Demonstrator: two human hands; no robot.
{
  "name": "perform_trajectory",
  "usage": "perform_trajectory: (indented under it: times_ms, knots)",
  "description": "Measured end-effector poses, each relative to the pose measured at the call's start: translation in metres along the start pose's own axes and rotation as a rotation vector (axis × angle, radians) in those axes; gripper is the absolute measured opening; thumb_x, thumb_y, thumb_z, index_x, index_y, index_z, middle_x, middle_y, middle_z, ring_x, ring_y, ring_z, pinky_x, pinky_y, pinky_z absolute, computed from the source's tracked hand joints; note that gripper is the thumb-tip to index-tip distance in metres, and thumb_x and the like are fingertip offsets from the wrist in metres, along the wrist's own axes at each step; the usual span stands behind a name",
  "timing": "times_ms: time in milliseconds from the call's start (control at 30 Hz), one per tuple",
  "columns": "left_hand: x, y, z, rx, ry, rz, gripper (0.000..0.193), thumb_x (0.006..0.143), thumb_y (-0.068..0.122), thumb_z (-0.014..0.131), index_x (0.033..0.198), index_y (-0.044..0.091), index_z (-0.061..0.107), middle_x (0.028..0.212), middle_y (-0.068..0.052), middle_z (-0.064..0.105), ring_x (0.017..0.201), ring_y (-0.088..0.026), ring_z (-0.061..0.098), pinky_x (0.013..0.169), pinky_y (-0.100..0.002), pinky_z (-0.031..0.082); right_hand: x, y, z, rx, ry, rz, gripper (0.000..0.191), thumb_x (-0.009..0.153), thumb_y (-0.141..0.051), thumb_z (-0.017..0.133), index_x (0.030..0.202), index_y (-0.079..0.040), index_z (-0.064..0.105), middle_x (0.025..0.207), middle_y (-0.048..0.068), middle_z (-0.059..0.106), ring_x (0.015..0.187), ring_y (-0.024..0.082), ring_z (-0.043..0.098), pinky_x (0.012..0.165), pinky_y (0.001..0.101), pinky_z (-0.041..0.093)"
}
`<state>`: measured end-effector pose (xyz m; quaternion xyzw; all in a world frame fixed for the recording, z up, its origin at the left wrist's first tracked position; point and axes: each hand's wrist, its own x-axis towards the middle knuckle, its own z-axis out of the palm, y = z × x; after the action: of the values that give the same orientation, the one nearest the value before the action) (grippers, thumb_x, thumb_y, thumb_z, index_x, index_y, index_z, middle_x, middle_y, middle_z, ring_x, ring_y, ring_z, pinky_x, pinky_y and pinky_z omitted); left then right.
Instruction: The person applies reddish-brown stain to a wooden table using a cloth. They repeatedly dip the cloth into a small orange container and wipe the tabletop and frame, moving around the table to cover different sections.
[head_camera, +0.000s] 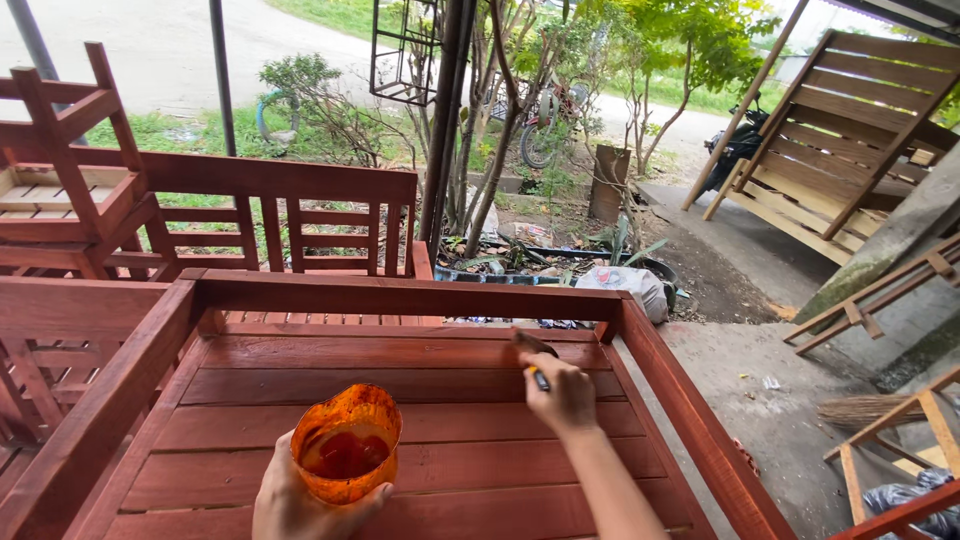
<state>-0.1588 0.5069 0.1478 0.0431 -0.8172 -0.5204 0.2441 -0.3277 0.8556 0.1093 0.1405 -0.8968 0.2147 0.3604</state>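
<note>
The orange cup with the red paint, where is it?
In the head view, the orange cup sits low and left of centre, held in the left hand above the red slatted bench, left of the right hand with the brush.

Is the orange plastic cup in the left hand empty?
No: the translucent orange plastic cup, held by the left hand, has dark red liquid pooled in its bottom.

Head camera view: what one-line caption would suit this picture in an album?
Left hand holds an orange cup of red stain while the right hand works a brush along a red-stained wooden frame outdoors.
</note>
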Motion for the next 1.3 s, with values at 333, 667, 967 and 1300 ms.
perform_trajectory:
  times_ms: [333,667,967,1300]
  knots:
    - [0.005,-0.010,0.004,0.025,-0.051,0.021,0.115,0.045,0.026,0.105,0.137,-0.006,0.044,0.121,-0.020,0.066,0.109,-0.028,0.071,0.095,-0.041,0.059,0.010,0.045,-0.038,-0.302,-0.135,0.217,0.025,0.084,-0.016,0.069,0.106,-0.019,0.078,0.106,0.012,0.077,0.091,0.033,0.075,0.082,0.0446,0.062]
    - [-0.004,-0.003,-0.001,-0.042,-0.004,0.058,0.112,0.044,0.025,0.102,0.135,-0.005,0.045,0.120,-0.019,0.066,0.109,-0.027,0.071,0.093,-0.040,0.059,0.019,0.048,-0.046,-0.421,-0.180,0.263,0.022,0.081,-0.016,0.069,0.101,-0.016,0.078,0.096,0.014,0.077,0.091,0.033,0.074,0.081,0.0463,0.061]
    - [-0.021,-0.014,-0.039,0.057,0.111,0.021,0.103,0.042,0.029,0.100,0.129,0.000,0.052,0.114,-0.015,0.069,0.104,-0.024,0.074,0.092,-0.038,0.061,0.016,-0.072,-0.017,-0.104,-0.207,0.175,0.018,0.082,-0.023,0.075,0.098,-0.015,0.080,0.089,0.015,0.078,0.082,0.031,0.076,0.078,0.0431,0.062]
    - [-0.025,0.026,-0.079,0.190,0.224,0.039,0.097,0.041,0.024,0.099,0.127,0.010,0.056,0.110,-0.011,0.068,0.104,-0.030,0.068,0.090,-0.043,0.055,0.047,-0.204,-0.049,1.112,-0.166,0.555,0.025,0.087,-0.014,0.072,0.109,-0.004,0.079,0.099,0.010,0.079,0.085,0.015,0.075,0.072,0.0277,0.064]
